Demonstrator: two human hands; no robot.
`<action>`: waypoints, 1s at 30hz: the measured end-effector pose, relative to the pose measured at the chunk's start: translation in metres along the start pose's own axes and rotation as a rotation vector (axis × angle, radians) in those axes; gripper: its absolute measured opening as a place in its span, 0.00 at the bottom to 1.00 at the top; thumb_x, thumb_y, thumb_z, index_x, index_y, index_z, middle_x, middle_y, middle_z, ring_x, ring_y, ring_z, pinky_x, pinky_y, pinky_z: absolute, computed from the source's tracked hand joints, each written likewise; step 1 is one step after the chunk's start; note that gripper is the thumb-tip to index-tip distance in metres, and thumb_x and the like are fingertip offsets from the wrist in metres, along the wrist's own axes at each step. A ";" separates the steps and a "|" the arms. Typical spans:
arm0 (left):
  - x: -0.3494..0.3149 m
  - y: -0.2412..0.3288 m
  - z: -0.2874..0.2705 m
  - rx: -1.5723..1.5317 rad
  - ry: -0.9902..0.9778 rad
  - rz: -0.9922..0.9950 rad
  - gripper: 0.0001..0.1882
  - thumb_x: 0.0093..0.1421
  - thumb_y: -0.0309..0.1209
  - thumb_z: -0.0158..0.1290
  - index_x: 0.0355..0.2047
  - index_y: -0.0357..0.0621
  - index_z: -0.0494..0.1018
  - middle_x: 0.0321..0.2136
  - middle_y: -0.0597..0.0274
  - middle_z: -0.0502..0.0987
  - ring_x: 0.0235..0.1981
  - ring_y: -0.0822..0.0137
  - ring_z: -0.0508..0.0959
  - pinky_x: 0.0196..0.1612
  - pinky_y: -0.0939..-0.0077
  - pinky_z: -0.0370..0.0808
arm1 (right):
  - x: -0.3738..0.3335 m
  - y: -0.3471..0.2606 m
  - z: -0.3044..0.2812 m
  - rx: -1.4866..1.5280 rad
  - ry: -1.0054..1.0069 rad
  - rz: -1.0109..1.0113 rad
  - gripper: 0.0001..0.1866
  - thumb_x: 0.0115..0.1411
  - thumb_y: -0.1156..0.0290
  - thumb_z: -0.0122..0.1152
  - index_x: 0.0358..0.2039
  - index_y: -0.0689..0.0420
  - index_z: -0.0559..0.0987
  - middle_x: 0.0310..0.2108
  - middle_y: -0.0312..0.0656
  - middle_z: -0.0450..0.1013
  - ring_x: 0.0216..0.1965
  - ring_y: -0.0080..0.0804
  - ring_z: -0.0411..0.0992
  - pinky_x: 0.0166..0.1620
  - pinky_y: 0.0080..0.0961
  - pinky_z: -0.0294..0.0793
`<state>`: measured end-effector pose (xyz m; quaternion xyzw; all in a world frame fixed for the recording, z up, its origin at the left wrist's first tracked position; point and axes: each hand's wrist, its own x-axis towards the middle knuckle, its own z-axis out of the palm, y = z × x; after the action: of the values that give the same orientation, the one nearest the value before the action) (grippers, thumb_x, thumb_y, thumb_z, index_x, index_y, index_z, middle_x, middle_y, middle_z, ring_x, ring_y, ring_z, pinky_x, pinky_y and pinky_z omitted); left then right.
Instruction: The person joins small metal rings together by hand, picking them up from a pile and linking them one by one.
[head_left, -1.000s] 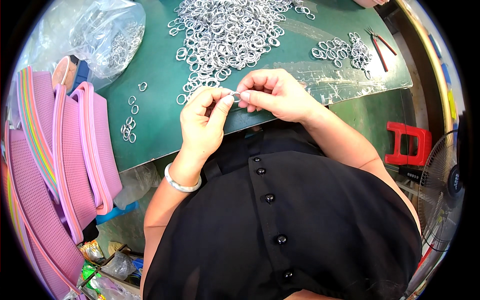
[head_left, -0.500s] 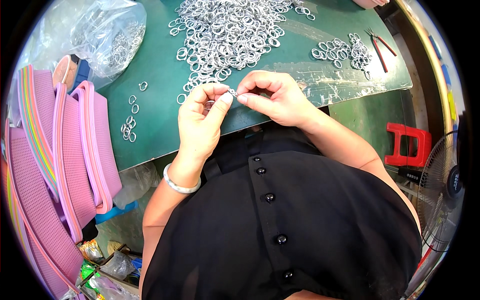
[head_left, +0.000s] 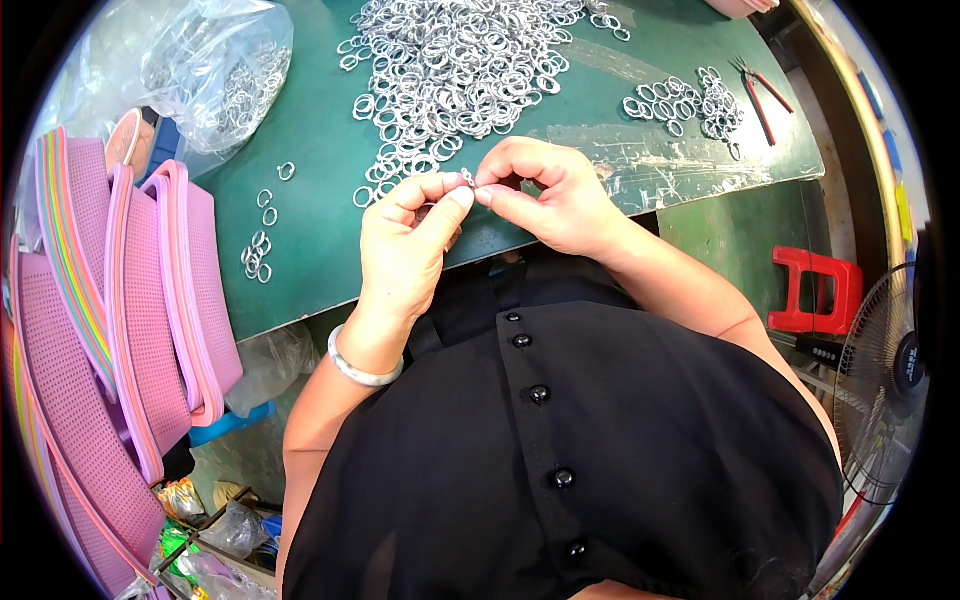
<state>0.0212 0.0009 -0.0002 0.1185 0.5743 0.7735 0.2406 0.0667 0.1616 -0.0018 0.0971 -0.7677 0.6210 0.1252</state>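
Note:
Thumb and fingers of my left hand [head_left: 410, 235] pinch a small silvery metal ring [head_left: 468, 178], which sticks up a little past the fingertips. My right hand [head_left: 555, 195] pinches at the same ring from the other side, the two sets of fingertips almost touching. Most of the ring is hidden by the fingers. Just beyond my hands spreads a large pile of silvery rings [head_left: 460, 70] on the green table [head_left: 320, 230]. Several loose rings [head_left: 260, 245] lie to the left, and a smaller group of rings [head_left: 690, 105] lies to the right.
Red-handled pliers [head_left: 762, 100] rest at the far right. A clear plastic bag [head_left: 220, 80] of small metal parts stands at the far left. Pink perforated baskets [head_left: 150, 300] lean along the left edge. A red stool [head_left: 815, 290] and a fan [head_left: 885, 370] stand at the right.
My left hand has shifted slightly right and its fingers have curled in closer. The ring at the fingertips has turned more upright. My right hand has barely moved.

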 end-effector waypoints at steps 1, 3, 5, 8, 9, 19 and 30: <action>0.000 -0.001 0.000 0.000 0.000 0.000 0.05 0.52 0.23 0.53 0.31 0.39 0.73 0.22 0.69 0.72 0.17 0.80 0.66 0.20 0.89 0.61 | 0.000 0.000 0.000 -0.022 0.002 -0.012 0.02 0.50 0.80 0.57 0.26 0.62 0.73 0.26 0.37 0.70 0.27 0.22 0.67 0.31 0.18 0.65; -0.001 -0.001 -0.001 -0.004 -0.007 0.000 0.05 0.52 0.23 0.53 0.31 0.39 0.73 0.21 0.68 0.72 0.17 0.80 0.66 0.20 0.89 0.61 | 0.000 0.002 0.000 -0.044 0.003 -0.023 0.02 0.49 0.80 0.57 0.25 0.62 0.73 0.26 0.38 0.70 0.27 0.23 0.67 0.31 0.18 0.65; 0.000 -0.002 0.000 -0.018 -0.009 -0.001 0.05 0.52 0.23 0.53 0.31 0.39 0.73 0.21 0.68 0.72 0.17 0.80 0.66 0.20 0.89 0.61 | 0.001 0.005 0.001 -0.075 0.049 -0.105 0.02 0.49 0.78 0.57 0.26 0.61 0.74 0.23 0.35 0.69 0.23 0.18 0.65 0.26 0.15 0.65; 0.000 -0.002 0.000 -0.038 -0.012 -0.004 0.05 0.52 0.24 0.53 0.31 0.39 0.73 0.21 0.68 0.72 0.17 0.80 0.66 0.20 0.89 0.61 | 0.000 0.002 0.000 -0.115 0.020 -0.091 0.03 0.48 0.81 0.57 0.25 0.62 0.73 0.25 0.39 0.70 0.28 0.27 0.69 0.32 0.19 0.68; 0.000 -0.002 0.000 -0.045 -0.015 -0.008 0.05 0.53 0.24 0.54 0.31 0.39 0.73 0.21 0.68 0.72 0.17 0.80 0.66 0.20 0.89 0.61 | 0.000 0.001 0.000 -0.115 0.019 -0.091 0.03 0.48 0.81 0.57 0.25 0.62 0.73 0.25 0.39 0.70 0.28 0.27 0.69 0.32 0.19 0.68; 0.000 -0.002 0.001 -0.029 -0.014 -0.008 0.05 0.53 0.25 0.53 0.31 0.40 0.73 0.21 0.68 0.71 0.17 0.80 0.66 0.20 0.89 0.62 | 0.000 0.003 0.000 -0.127 0.015 -0.142 0.04 0.48 0.82 0.57 0.25 0.61 0.73 0.26 0.40 0.71 0.28 0.28 0.70 0.32 0.20 0.68; -0.001 0.000 0.004 -0.043 0.009 -0.032 0.05 0.52 0.25 0.55 0.30 0.38 0.73 0.19 0.71 0.70 0.17 0.83 0.63 0.20 0.90 0.59 | 0.001 0.006 0.002 -0.130 0.043 -0.227 0.04 0.48 0.81 0.57 0.26 0.60 0.72 0.24 0.40 0.70 0.26 0.28 0.70 0.30 0.20 0.69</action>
<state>0.0240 0.0040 0.0009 0.1004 0.5605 0.7822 0.2527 0.0643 0.1613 -0.0075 0.1619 -0.7876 0.5535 0.2170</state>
